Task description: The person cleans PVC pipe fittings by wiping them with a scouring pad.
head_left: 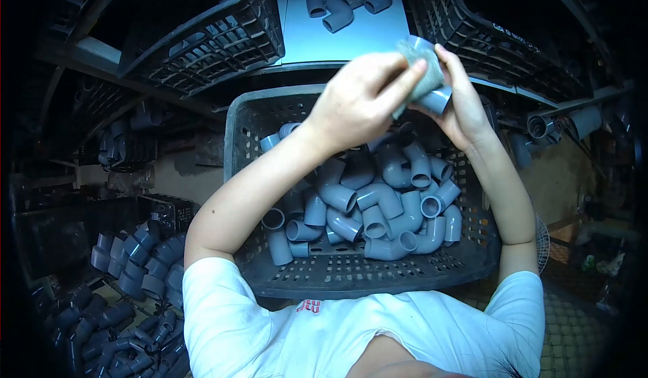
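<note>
Above the far rim of a black plastic crate (246, 270), my right hand (467, 111) grips a grey plastic pipe elbow (437, 99). Its two ends show past a greenish-grey cloth (432, 74) that covers the middle. My left hand (368, 98) is closed on the cloth, thumb on top, pressing it against the elbow. Some of the fingers of both hands are hidden behind the cloth and fitting. Below, the crate holds a loose heap of similar grey pipe elbows (381, 199), lying at many angles.
A white board (307, 44) beyond the crate carries several grey elbows (339, 17). Dark crates stand at the far left (216, 47) and far right (499, 47). More grey fittings (145, 263) are piled at lower left. A wire-mesh guard (542, 243) is beside my right elbow.
</note>
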Demonstrator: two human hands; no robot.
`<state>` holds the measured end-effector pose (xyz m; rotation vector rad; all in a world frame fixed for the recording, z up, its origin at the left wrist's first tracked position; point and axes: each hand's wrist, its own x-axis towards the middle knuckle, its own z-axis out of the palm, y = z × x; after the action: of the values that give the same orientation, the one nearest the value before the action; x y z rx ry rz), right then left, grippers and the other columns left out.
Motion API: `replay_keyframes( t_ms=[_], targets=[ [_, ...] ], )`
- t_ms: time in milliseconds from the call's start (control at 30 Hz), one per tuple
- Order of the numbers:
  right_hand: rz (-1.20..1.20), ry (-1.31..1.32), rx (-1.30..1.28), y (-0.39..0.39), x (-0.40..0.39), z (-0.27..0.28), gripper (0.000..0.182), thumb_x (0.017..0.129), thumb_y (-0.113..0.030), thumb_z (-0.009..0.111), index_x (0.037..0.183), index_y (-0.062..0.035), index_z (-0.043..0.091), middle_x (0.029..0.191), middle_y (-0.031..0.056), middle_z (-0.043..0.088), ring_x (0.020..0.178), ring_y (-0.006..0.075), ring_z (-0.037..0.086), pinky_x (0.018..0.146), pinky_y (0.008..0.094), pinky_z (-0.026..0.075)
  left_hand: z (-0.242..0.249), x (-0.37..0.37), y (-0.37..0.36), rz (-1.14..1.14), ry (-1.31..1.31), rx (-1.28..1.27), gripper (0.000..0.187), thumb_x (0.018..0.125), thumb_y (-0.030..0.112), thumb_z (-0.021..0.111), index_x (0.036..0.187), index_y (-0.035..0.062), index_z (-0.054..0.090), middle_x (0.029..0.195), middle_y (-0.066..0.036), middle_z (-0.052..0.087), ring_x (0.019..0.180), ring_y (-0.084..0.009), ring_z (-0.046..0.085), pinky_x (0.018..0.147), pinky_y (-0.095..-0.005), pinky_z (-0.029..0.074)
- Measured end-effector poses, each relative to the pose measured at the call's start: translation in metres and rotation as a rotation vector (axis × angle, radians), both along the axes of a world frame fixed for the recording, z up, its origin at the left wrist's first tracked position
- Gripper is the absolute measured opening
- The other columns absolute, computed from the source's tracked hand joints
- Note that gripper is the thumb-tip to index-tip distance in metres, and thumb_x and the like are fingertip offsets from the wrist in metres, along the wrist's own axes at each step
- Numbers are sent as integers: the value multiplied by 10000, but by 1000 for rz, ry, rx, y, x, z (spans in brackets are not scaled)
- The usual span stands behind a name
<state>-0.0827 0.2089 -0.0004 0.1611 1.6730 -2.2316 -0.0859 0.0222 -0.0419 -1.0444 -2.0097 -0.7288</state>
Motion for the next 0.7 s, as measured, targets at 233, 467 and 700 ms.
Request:
replay_keyframes(
  t_ms=[233,467,700],
  targets=[
    [60,53,57,1,3,-15,447,1068,-472,419,1270,-106,578,1083,29,661,946,108,673,657,278,565,4,-1,-2,60,-118,66,704,695,5,719,1378,-10,548,1145,-184,567,1012,-344,600,873,-390,538],
    [-128,-19,-145,6,-13,-20,429,1085,-440,414,1292,-101,575,1113,44,676,1024,125,659,867,346,550,-2,14,4,-171,-245,31,792,632,-75,679,1406,56,576,1190,-169,539,1012,-326,614,874,-395,540],
    [-131,-36,-165,-6,-5,-18,368,1071,-423,479,1254,-124,589,1152,27,634,1074,120,626,926,348,531,-3,9,2,-34,-201,89,739,665,-70,707,1386,38,585,1146,-170,539,995,-325,612,856,-384,545]
  ],
)
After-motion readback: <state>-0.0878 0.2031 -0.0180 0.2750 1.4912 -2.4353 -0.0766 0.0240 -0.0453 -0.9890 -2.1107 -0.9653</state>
